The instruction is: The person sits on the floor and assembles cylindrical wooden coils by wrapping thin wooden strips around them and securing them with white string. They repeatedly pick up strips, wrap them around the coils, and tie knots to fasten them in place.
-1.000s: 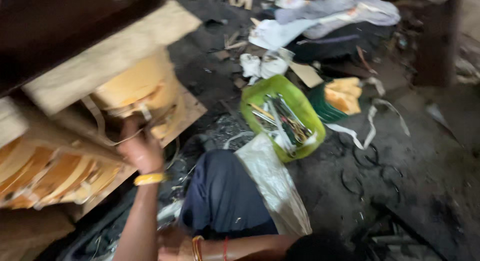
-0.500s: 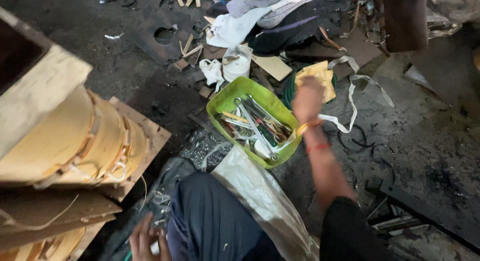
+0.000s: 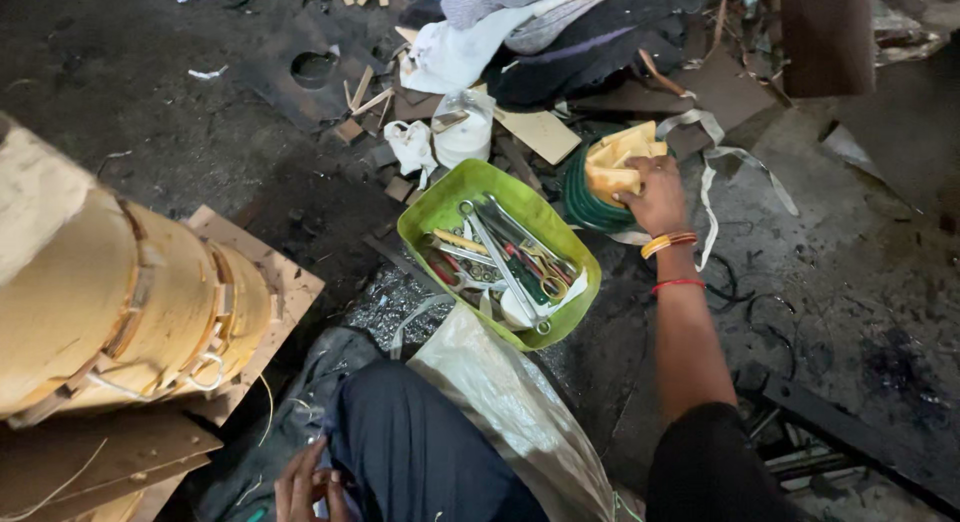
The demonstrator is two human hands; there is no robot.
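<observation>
Yellow blocks (image 3: 620, 160) sit under our right hand (image 3: 655, 197), fingers closing on them; left hand (image 3: 305, 482) fingers rest loosely open beside our knee (image 3: 420, 452), green tray (image 3: 440, 207) nearby.

Labels, signs, screens: I see none.
Jar (image 3: 466, 130): the only package-like thing I can make out; a whitish, round plastic container standing on the ground just above the tub's far corner, among wood scraps.
Tub (image 3: 500, 264): a lime-green, rounded rectangular plastic container on the ground, open, holding tools.
Sack (image 3: 505, 402): a pale woven bag lying just below the tub, beside my knee; I can tell no markings on it.
</observation>
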